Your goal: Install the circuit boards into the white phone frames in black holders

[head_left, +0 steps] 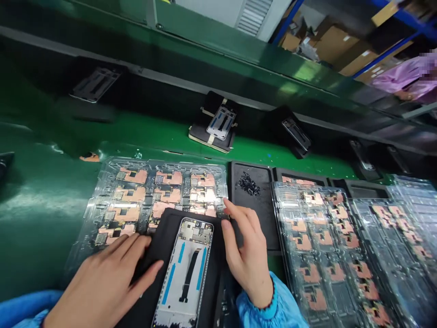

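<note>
my left hand is open, fingers spread and lying over the left edge of the black mat, holding nothing i can see, with the blue sleeve at the bottom corner. my right hand is also open and holding nothing, thumb and index spread wide, the index tip at the edge of the clear blister tray and the thumb just above the mat's corner, with its blue sleeve at the cuff. between my hands, the phone mid-frame lies face up on the mat, a small circuit board seated at its top end, and neither hand touches it; edge-only contact looks like the careful way to handle it. past the mat, the blister tray holds rows of copper-shielded boards. to the right sits a black tray with a heap of small black bits, then more blister trays. beyond them, the green conveyor belt carries black fixtures, and far off a co-worker's pink sleeve sits by cardboard boxes.
</note>
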Available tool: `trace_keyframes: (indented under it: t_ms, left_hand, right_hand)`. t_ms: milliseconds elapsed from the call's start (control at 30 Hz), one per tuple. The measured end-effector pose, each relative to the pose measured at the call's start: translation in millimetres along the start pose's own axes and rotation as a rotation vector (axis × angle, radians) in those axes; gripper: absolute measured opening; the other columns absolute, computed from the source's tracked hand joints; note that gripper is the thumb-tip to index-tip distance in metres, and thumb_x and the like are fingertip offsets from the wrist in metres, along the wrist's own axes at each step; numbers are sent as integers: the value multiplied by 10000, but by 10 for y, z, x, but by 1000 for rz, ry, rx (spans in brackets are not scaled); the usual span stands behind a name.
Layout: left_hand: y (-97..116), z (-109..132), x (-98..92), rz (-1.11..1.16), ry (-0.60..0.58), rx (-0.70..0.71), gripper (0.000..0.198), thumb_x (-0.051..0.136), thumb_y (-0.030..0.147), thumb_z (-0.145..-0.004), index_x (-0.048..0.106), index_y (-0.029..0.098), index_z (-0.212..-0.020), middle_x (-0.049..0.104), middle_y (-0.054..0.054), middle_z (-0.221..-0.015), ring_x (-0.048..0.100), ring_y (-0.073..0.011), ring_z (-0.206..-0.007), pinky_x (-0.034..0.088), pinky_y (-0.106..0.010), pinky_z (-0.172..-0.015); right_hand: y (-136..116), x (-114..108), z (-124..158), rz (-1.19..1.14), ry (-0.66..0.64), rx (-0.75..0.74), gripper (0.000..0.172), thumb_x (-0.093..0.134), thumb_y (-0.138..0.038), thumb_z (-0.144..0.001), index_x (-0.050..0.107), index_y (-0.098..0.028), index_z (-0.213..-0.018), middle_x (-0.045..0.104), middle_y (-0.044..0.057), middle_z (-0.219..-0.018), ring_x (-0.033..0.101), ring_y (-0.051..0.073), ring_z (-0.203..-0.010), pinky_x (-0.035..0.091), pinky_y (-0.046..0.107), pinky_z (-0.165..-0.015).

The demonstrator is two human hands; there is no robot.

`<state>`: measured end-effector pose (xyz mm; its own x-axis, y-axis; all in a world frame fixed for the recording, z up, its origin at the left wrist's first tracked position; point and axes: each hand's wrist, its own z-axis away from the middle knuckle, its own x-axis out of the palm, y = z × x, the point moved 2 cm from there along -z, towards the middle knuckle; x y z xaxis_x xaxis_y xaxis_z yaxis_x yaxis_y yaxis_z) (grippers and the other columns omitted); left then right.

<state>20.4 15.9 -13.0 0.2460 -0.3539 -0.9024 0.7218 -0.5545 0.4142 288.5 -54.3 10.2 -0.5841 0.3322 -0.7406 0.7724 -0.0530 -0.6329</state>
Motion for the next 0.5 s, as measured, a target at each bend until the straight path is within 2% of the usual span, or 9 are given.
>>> trace_keyframes:
  t_ms: [67, 133, 200, 233, 300, 367, 433, 500]
  left_hand:
    - [-27, -56, -18, 141, -1, -76, 321, 459, 539, -1025, 586, 248, -1070, 732, -31, -913, 710, -216, -635, 570, -306, -547]
    - [-78, -113, -62, 429, -2, -167, 323, 477, 551, -1022, 541, 263, -1152, 751, -22, -943, 733, -209, -677, 604, -280, -569]
    - [-142, -144, -100, 685, -22, -234, 374, 485, 548, -1024, 486, 277, -1283, 767, -39, -1037, 769, -234, -826, 661, -310, -695]
    - [-170, -146, -113, 735, -27, -244, 413, 482, 536, -1030, 456, 283, -1355, 760, -58, -1120, 769, -251, -941, 668, -345, -789]
    - [-215, -121, -122, 638, 2, -224, 510, 481, 501, -1041, 379, 292, -1494, 672, -104, -1351, 670, -296, -1227, 623, -416, -951]
    - [-230, -74, -107, 433, 10, -138, 608, 501, 443, -1043, 281, 302, -1592, 510, -124, -1540, 451, -327, -1434, 541, -452, -1051]
    - [-220, -31, -94, 289, -7, -33, 685, 510, 376, -1045, 172, 323, -1639, 411, -117, -1609, 340, -333, -1473, 509, -463, -1067]
    - [-194, -18, -113, 218, -26, 48, 725, 507, 323, -1047, 104, 352, -1649, 376, -97, -1628, 334, -329, -1466, 504, -464, -1066]
  right_hand:
    - [24, 12, -8, -65, 47, 42, 412, 489, -174, -1048, 522, -284, -1444, 619, 67, -1101, 595, 220, -1037, 539, 366, -880]
    - [29, 35, -1, -102, 44, 47, 383, 505, -205, -1049, 535, -271, -1425, 626, 68, -1098, 607, 218, -1031, 541, 367, -881]
    - [38, 37, 10, -118, 56, 46, 366, 516, -236, -1050, 541, -265, -1414, 630, 73, -1109, 612, 223, -1034, 542, 375, -885]
    - [49, 30, 15, -122, 65, 46, 356, 515, -246, -1052, 544, -262, -1407, 631, 74, -1112, 613, 224, -1035, 541, 377, -885]
    - [85, 9, 20, -125, 78, 45, 341, 511, -258, -1055, 549, -251, -1394, 635, 74, -1104, 617, 223, -1028, 538, 380, -886]
    - [134, -11, 17, -120, 79, 52, 339, 504, -257, -1058, 544, -234, -1394, 639, 74, -1090, 621, 222, -1017, 534, 383, -888]
    - [176, -32, 9, -87, 67, 50, 335, 493, -255, -1060, 543, -215, -1389, 645, 82, -1095, 624, 231, -1013, 530, 396, -892]
    - [197, -56, 5, -19, 43, 43, 312, 472, -254, -1065, 563, -195, -1358, 657, 93, -1099, 626, 243, -998, 524, 413, -889]
